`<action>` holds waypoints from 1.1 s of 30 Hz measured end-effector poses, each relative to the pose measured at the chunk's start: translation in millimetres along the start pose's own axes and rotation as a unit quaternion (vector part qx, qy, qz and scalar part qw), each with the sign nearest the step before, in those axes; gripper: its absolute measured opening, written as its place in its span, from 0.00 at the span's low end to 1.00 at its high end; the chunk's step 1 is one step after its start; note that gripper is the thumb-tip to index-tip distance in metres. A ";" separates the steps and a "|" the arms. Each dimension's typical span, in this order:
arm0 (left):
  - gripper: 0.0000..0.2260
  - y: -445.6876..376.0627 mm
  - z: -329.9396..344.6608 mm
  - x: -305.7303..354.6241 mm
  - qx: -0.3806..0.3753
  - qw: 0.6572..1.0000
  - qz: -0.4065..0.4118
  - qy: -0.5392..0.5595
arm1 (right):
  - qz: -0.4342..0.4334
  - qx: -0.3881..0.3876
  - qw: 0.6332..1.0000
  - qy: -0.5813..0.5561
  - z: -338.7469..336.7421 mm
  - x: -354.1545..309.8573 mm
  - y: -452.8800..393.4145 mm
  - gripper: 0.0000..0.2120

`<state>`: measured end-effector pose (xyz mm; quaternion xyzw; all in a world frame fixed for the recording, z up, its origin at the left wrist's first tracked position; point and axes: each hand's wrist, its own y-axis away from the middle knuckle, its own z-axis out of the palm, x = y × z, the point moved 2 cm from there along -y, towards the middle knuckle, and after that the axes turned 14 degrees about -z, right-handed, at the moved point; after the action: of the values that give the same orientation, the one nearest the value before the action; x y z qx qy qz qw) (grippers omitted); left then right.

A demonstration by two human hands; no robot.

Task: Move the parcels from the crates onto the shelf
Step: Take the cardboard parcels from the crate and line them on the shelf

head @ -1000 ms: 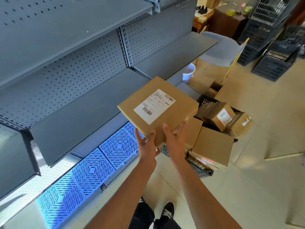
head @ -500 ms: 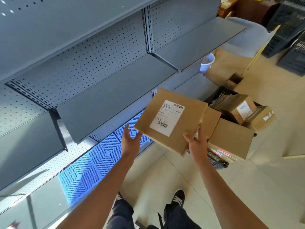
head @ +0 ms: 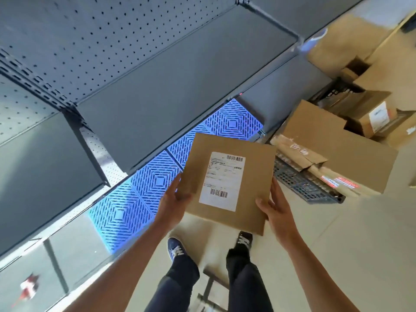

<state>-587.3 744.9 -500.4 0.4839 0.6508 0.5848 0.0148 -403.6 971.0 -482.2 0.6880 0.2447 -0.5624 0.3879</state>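
I hold the flat parcel [head: 227,185] by its side edges: left hand [head: 174,202] and right hand [head: 273,209] both grip it. Risk: snagging the shelf [head: 157,97] lip tilts it loose.

Open shelf [head: 180,91] surface ahead; piled boxes [head: 337,149] crowding the right.

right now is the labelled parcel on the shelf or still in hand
In hand: the parcel is gripped by the left hand and right hand, off the shelf.
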 end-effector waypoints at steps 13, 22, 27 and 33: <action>0.28 -167.1 40.4 -133.8 0.127 0.981 0.063 -0.132 | -0.085 -0.056 0.960 0.259 71.4 203.4 -113.9 0.29; 0.28 -288.4 20.0 -219.9 0.142 0.975 0.077 -0.150 | -0.183 -0.096 0.938 0.279 143.1 326.3 -160.4 0.29; 0.32 -341.5 11.2 -248.4 0.171 0.972 0.080 -0.139 | -0.236 -0.116 0.918 0.297 175.8 382.2 -190.0 0.36; 0.33 -390.0 6.8 -276.6 0.183 0.969 0.108 -0.125 | -0.247 -0.175 0.902 0.307 197.2 430.1 -222.2 0.39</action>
<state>-675.4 630.4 -956.2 0.6147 0.6838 0.3892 -0.0559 -583.9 897.3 -967.2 0.6650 0.6085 -0.3487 0.2565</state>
